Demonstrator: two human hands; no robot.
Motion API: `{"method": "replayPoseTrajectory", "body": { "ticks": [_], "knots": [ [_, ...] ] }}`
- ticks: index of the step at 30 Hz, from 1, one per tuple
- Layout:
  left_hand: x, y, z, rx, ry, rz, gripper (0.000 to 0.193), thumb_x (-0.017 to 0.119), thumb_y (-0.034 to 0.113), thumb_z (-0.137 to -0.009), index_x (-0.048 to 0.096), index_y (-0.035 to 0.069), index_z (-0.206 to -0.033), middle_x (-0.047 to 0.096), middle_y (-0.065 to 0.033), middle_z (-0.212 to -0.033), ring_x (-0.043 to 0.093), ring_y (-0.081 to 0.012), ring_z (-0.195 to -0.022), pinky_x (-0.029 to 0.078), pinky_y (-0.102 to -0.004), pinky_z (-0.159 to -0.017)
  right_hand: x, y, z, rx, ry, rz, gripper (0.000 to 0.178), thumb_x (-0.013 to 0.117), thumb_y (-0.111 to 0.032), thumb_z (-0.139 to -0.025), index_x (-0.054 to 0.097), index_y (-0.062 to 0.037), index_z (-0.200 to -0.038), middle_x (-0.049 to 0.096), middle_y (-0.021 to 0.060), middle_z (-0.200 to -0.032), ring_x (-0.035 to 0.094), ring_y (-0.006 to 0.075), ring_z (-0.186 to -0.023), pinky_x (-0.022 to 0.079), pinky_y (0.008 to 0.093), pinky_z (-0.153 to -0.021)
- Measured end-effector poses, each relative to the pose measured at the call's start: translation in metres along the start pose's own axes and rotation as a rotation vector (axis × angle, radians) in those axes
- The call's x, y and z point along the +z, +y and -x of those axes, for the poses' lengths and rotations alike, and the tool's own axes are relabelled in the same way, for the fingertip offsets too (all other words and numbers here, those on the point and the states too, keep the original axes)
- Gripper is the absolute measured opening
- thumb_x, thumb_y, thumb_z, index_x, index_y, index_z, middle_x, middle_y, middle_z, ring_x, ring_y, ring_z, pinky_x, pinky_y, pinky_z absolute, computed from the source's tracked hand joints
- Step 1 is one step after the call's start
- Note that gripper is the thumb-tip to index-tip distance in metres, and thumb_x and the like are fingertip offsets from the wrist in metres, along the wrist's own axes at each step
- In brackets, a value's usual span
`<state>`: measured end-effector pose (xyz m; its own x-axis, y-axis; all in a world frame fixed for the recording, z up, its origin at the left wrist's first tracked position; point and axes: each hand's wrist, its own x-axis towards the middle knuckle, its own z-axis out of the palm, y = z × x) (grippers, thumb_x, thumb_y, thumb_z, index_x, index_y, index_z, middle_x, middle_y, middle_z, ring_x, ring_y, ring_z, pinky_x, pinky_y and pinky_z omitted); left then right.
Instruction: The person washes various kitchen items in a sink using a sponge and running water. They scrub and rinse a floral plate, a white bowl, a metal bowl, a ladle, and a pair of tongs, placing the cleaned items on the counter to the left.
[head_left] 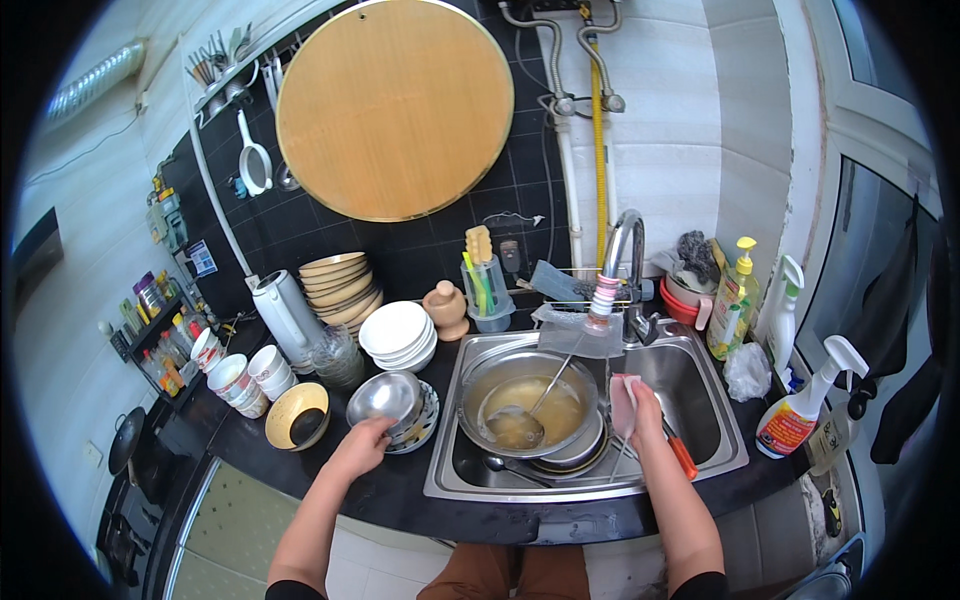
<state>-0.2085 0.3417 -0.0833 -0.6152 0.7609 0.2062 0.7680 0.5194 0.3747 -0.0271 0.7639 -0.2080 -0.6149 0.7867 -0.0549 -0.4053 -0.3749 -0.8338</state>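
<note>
My left hand (364, 446) is closed on the near rim of a small shiny metal bowl (384, 397), which sits over a patterned plate (425, 420) on the counter left of the sink. In my right hand (648, 412) is a folded pink dishcloth (624, 404), held above the sink's divider. Beside it, in the left basin, a large metal basin (475, 415) holds cloudy brownish water with a ladle (530, 418) lying in it. Stacked dishes (590, 452) show partly under that basin. An orange-handled utensil (681, 458) lies below my right wrist.
White bowls (397, 332), tan bowls (340, 285), a yellow bowl (297, 416) and a kettle (287, 315) stand on the left. The faucet (628, 245) rises behind the sink (735, 462). Spray bottles (805, 400) and a dish soap bottle (733, 300) line the right side.
</note>
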Motion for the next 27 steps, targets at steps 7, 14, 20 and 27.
{"method": "replayPoseTrajectory", "body": {
  "ticks": [7,14,20,27],
  "knots": [
    [0.016,0.075,-0.049,0.173,0.149,0.008,0.036,0.063,0.009,-0.074,0.056,0.003,-0.109,0.054,-0.0150,-0.117,0.043,-0.0336,-0.117,0.036,-0.0403,-0.097,-0.017,-0.064,0.000,-0.066,0.038,0.012,0.028,0.051,-0.026,-0.087,0.057,-0.0065,-0.106,0.060,0.0049,-0.094,0.058,0.0147,-0.081,0.046,0.0263,-0.071],
    [0.072,0.106,-0.101,0.271,-0.045,0.184,0.025,0.062,0.009,-0.076,0.061,0.001,-0.100,0.061,-0.0152,-0.100,0.057,-0.0279,-0.097,0.045,-0.0345,-0.084,-0.074,-0.099,-0.005,-0.099,0.149,0.289,0.028,0.049,-0.027,-0.086,0.059,-0.0056,-0.101,0.060,0.0024,-0.090,0.055,0.0117,-0.079,0.043,0.0241,-0.071],
    [0.113,0.085,-0.139,0.014,-0.264,0.277,0.026,0.064,0.014,-0.075,0.063,0.004,-0.099,0.064,-0.0157,-0.090,0.062,-0.0258,-0.083,0.048,-0.0324,-0.074,-0.088,-0.087,0.005,-0.044,0.034,0.452,0.028,0.052,-0.024,-0.088,0.059,-0.0015,-0.103,0.061,0.0034,-0.092,0.055,0.0119,-0.083,0.042,0.0240,-0.076],
    [0.228,0.070,-0.238,-0.001,-0.131,0.289,0.038,0.064,0.014,-0.075,0.056,0.003,-0.111,0.063,-0.0143,-0.097,0.061,-0.0227,-0.085,0.048,-0.0314,-0.076,-0.064,-0.080,0.017,-0.047,-0.007,0.440,0.029,0.053,-0.025,-0.087,0.059,-0.0019,-0.105,0.060,0.0039,-0.095,0.055,0.0119,-0.086,0.042,0.0243,-0.079]
  ]
}}
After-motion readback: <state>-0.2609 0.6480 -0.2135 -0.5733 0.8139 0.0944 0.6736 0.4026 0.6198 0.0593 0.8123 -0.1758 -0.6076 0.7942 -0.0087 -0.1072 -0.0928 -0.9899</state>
